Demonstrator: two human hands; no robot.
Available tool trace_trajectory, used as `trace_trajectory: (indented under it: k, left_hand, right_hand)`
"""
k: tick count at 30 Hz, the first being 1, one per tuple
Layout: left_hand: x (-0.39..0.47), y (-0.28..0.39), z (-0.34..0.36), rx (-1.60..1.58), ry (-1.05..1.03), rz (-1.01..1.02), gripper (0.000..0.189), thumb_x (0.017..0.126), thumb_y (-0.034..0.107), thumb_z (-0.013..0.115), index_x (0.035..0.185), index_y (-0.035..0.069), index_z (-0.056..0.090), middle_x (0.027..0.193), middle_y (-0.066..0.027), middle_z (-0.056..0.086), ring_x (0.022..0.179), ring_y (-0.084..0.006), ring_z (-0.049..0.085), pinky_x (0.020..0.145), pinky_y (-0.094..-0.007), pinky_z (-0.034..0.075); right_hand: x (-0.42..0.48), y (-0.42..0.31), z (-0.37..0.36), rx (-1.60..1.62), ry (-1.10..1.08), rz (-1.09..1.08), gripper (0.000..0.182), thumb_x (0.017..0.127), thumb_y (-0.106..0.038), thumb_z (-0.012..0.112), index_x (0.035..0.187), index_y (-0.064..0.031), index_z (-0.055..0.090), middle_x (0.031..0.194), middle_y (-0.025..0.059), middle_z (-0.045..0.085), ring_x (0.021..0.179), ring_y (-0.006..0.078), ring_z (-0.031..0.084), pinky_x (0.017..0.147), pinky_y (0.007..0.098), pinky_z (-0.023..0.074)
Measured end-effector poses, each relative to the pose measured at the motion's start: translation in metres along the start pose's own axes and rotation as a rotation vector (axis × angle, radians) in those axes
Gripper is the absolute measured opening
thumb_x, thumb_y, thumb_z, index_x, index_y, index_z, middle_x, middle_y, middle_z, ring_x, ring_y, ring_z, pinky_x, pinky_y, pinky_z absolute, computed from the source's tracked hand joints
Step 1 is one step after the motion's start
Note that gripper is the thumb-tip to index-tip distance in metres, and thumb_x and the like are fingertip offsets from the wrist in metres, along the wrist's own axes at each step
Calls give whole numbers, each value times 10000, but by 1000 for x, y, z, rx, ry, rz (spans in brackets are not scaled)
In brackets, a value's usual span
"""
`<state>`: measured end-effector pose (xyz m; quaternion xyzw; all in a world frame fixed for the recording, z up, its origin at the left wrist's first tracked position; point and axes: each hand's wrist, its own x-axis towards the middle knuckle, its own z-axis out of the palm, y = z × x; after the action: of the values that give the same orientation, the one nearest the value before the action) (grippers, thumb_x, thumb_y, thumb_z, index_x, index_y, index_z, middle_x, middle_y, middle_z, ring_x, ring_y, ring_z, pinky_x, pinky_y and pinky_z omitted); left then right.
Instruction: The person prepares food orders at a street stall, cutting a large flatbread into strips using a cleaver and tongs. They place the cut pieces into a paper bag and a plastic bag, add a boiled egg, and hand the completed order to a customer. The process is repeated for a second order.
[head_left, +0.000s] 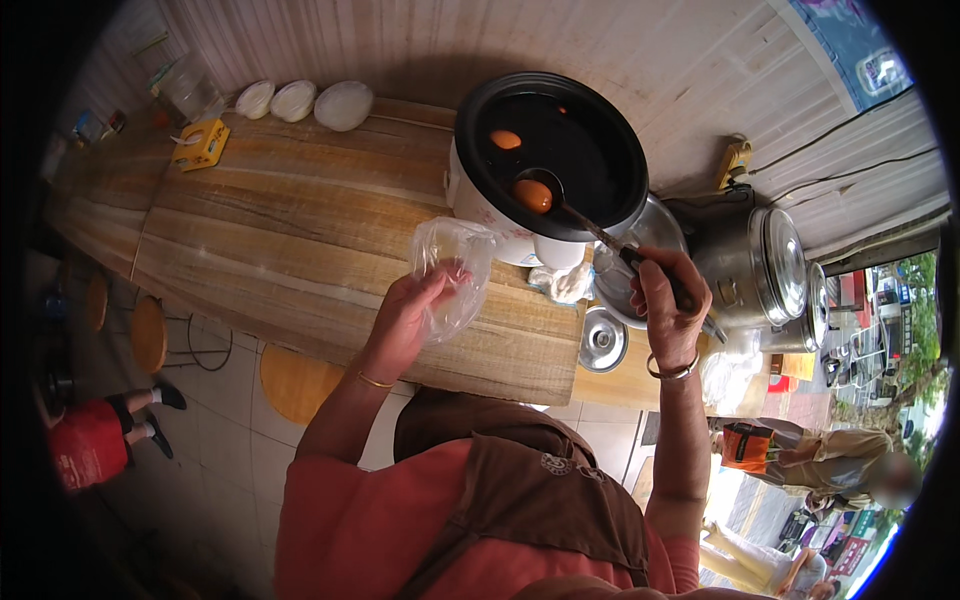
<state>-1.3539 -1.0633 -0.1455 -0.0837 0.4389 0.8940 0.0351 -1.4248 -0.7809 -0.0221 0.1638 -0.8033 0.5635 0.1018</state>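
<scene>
My right hand (667, 292) grips the dark handle of a metal ladle (600, 234). In the ladle's bowl rests a brown egg (532, 196), just inside the near rim of a pot (466, 180) with a white body and a black inner liner. Dark liquid (585, 165) fills the pot, and a second brown egg (505, 139) floats in it. My left hand (409, 307) holds a clear plastic bag (454, 247) over the wooden table, to the left of and below the pot. The bag looks empty, with some fingers seen through it.
Stacked white bowls (343, 106) and a yellow tissue box (201, 146) stand along the table (300, 202). Steel pots (750, 262), a round metal lid (603, 340) and crumpled plastic (562, 281) sit at right. Stools (300, 382) stand below; people (825, 457) are outside at right.
</scene>
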Motion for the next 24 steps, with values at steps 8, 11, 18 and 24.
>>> trace_trajectory:
  k: [8, 11, 18, 24]
  left_hand:
    - [45, 6, 39, -620, -272, 23, 436, 1005, 291, 468, 1370, 54, 464, 1372, -73, 492, 1267, -214, 464, 1086, -391, 360]
    - [57, -1, 54, -604, -325, 67, 468, 992, 340, 469, 1420, 161, 402, 1413, -67, 438, 1282, -278, 439, 1065, -448, 371]
    - [65, 4, 81, -659, -349, 68, 656, 967, 401, 511, 1511, 268, 170, 1392, -66, 406, 1277, -331, 423, 1031, -564, 382]
    - [54, -14, 79, -554, -285, 99, 557, 968, 274, 562, 1452, 113, 337, 1212, -29, 521, 1162, -185, 525, 1058, -451, 415]
  right_hand:
    - [-3, 0, -5, 40, 117, 84, 225, 908, -179, 599, 1010, 14, 654, 658, 44, 609, 509, 71, 531, 464, 204, 412]
    - [-7, 3, -11, 32, 172, 90, 224, 909, -170, 582, 998, 25, 648, 652, 57, 604, 491, 82, 523, 448, 214, 404]
    - [-29, -51, -1, -399, -70, -568, 175, 839, -51, 596, 999, 16, 624, 728, 106, 612, 592, 172, 572, 535, 273, 434]
    - [-25, -30, -4, -706, -127, -594, 205, 776, 2, 654, 978, -20, 636, 756, 120, 596, 605, 269, 589, 531, 346, 462]
